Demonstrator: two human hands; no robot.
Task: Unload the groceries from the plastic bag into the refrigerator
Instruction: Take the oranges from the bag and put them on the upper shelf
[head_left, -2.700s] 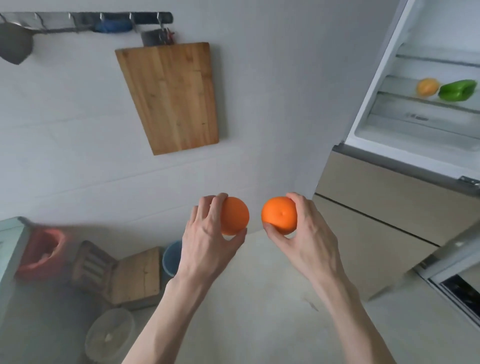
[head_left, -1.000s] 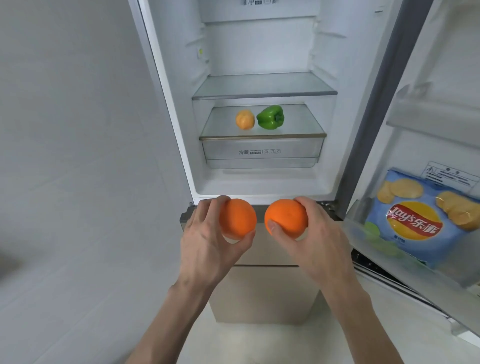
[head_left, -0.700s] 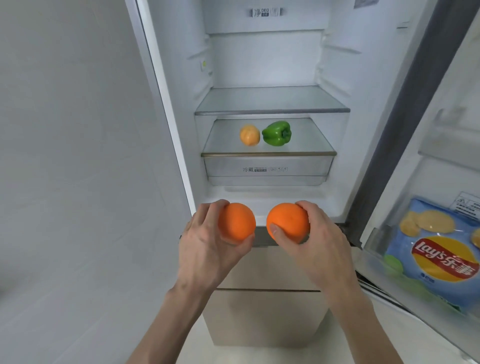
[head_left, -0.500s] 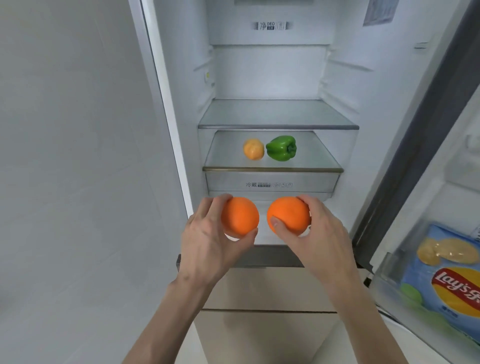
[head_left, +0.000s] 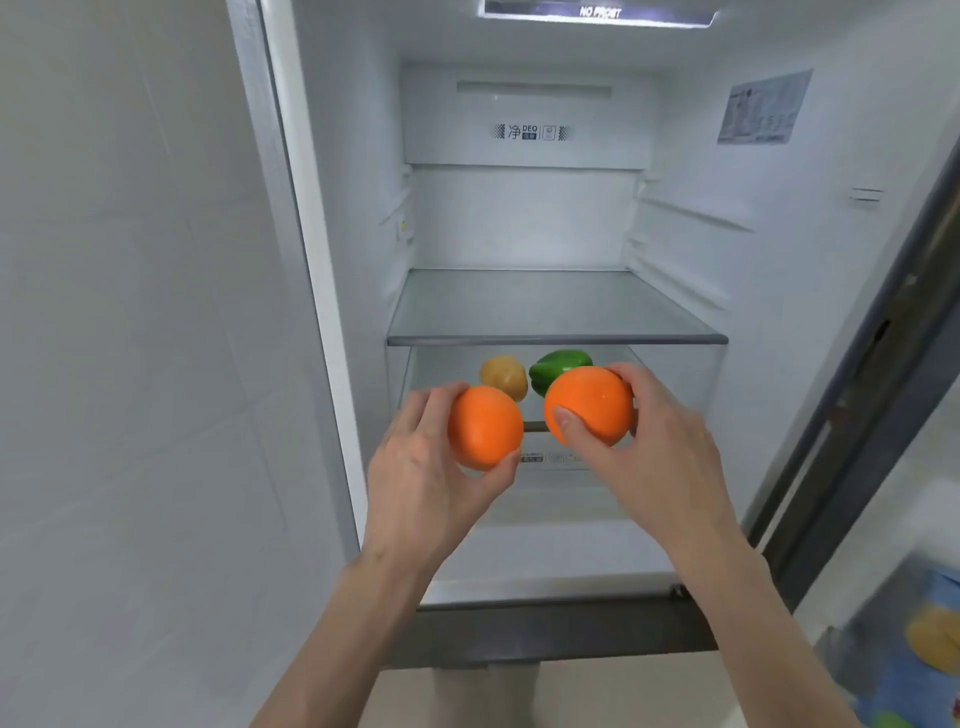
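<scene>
Orange round fruits, one in each hand: left hand (head_left: 421, 483) fingers curl around one orange (head_left: 484, 427), right hand (head_left: 654, 457) grips the other orange (head_left: 589, 405), before the open white refrigerator (head_left: 519, 218)

Pale tiled wall (head_left: 130, 312), left side

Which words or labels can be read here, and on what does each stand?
"NO FROST": light strip at the fridge ceiling.
"DEO", beside a Chinese sign: back panel.
Sticker on right inner wall: too small.
Drawer label: blurred, partly hidden.
Chip bag: blurred.
</scene>
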